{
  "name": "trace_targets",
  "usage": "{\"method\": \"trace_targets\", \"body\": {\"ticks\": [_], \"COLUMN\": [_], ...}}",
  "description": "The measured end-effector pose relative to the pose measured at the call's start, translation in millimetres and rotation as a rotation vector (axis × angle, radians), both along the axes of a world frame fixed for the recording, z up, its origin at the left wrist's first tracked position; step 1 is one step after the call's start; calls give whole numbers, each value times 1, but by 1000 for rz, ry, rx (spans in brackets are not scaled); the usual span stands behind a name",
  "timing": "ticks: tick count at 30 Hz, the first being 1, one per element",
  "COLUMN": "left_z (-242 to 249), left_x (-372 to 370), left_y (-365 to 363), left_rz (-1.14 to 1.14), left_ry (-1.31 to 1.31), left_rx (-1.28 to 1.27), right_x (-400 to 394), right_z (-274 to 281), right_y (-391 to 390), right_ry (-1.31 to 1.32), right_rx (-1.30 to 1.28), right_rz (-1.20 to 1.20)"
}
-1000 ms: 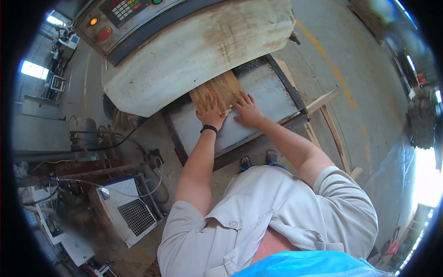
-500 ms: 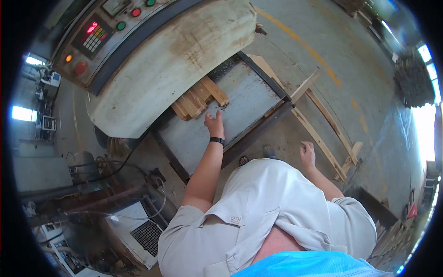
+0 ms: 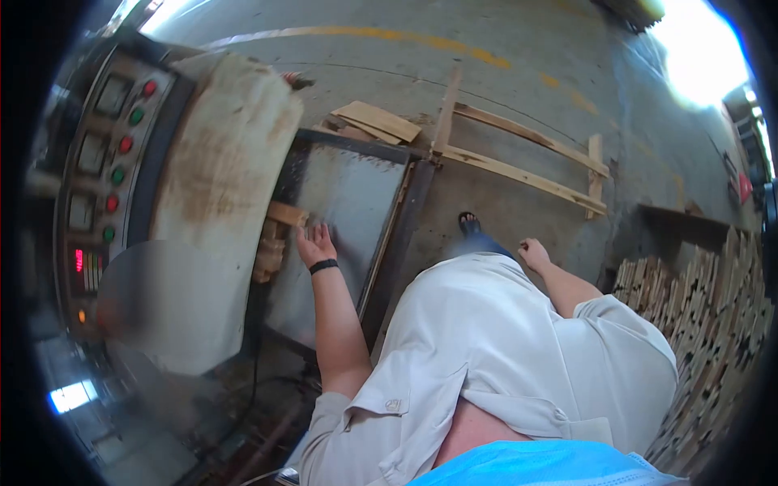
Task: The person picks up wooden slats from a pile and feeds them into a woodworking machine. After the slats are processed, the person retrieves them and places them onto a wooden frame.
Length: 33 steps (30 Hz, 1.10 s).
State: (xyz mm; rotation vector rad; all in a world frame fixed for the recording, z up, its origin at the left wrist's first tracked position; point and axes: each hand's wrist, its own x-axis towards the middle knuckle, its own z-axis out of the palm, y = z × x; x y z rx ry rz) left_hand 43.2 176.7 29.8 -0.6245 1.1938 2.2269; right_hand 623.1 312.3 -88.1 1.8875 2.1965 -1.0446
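Note:
My left hand [image 3: 314,245] reaches over the metal table of a machine, its fingers spread and nothing held in them. The fingertips are right by the end of a wooden strip [image 3: 288,214] that sticks out from under the machine's pale, stained hood [image 3: 219,178]. More short wooden pieces [image 3: 269,253] lie beside it, partly hidden under the hood. A dark band [image 3: 323,266] is round my left wrist. On my other side, my right hand [image 3: 533,253] hangs low over the floor, loosely curled with nothing in it.
The machine's control panel [image 3: 105,178] with red and green buttons stands at the left. A wooden frame [image 3: 527,172] stands beyond the metal table [image 3: 344,190]. Loose boards [image 3: 377,121] lie behind the table. At the right is a large stack of wooden strips [image 3: 713,324].
My view has turned to the right, bringing more of the stacked strips into sight. My left hand stays near the wooden pieces, palm turned up more; my right hand remains low at my side.

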Motion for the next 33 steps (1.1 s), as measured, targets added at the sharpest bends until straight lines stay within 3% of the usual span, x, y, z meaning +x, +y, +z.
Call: {"method": "trace_targets", "body": {"ticks": [4, 6, 7, 13, 17, 20, 21, 23, 25, 27, 31, 33], "left_z": [10, 12, 14, 13, -50, -90, -100, -125, -174, -217, -288, -317], "left_x": [56, 79, 90, 144, 167, 191, 192, 193, 187, 178, 169, 166], "left_y": [39, 63, 80, 227, 350, 428, 457, 499, 525, 545, 570, 579], "left_rz": [-187, -465, -473, -830, -924, -1169, -1175, -1423, -1430, -1446, -1533, -1575], "left_ry": [37, 293, 287, 438, 508, 600, 583, 789, 830, 879, 919, 886], "left_rx": [-139, -146, -157, -128, -141, -522, -529, -830, -887, -944, -1120, -1167], "right_x": [-7, -14, -17, -53, -82, -109, -119, -141, -174, -203, -247, -274], "right_z": [-9, -15, -18, -43, -102, -149, -175, -224, -256, -282, -375, -390], "right_y": [37, 66, 83, 223, 330, 394, 410, 435, 457, 478, 499, 515], "right_ry": [14, 37, 61, 229, 146, 124, 156, 205, 260, 360, 390, 465], "right_rx": [48, 48, 62, -21, -202, -319, -381, -476, -573, -787, -876, -926], "right_rz": [-33, -52, -59, -64, -41, -40, -50, -93, -135, -358, -411, -658]}}
